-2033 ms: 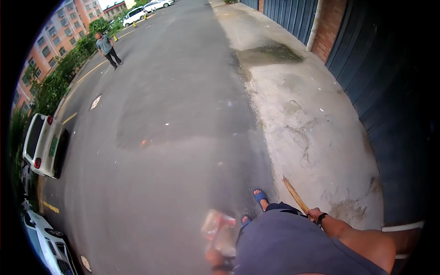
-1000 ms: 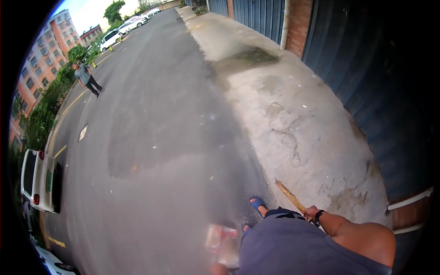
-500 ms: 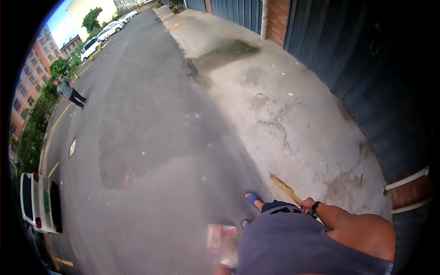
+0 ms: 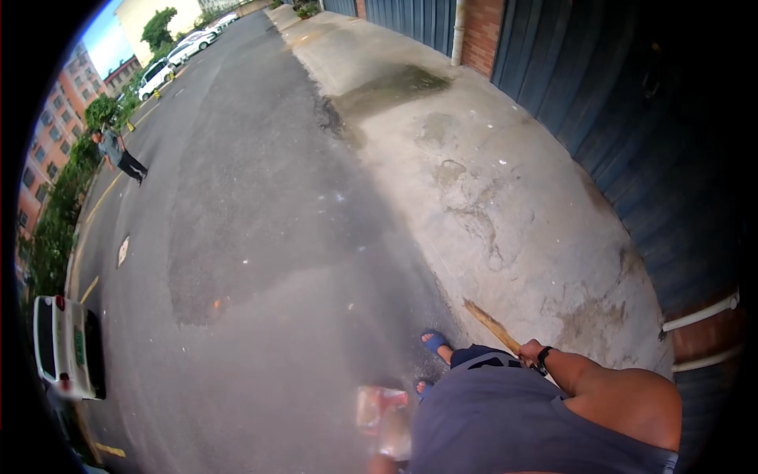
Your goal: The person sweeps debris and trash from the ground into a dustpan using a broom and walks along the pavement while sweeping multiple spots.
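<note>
My right hand [image 4: 531, 352], with a dark band at the wrist, is wrapped round a wooden stick [image 4: 491, 324]. The stick points up and to the left, its rough end over the pale concrete. At the bottom edge, left of my grey shirt, part of my left hand [image 4: 383, 464] shows, blurred. Right above it is a clear and red plastic bag [image 4: 382, 409], also blurred. The fingers of my left hand cannot be made out.
Asphalt [image 4: 260, 237] meets a concrete strip [image 4: 474, 182] beside blue metal doors [image 4: 568, 87]. A person [image 4: 120, 156] stands on the road at the upper left. A white car [image 4: 65, 347] is parked at the left, near bushes. A white pipe [image 4: 701, 313] juts out at the right.
The view has turned to the right, so the person and the white car sit farther left and the car lower. The stick is still in my right hand. My left hand shows less than two seconds ago.
</note>
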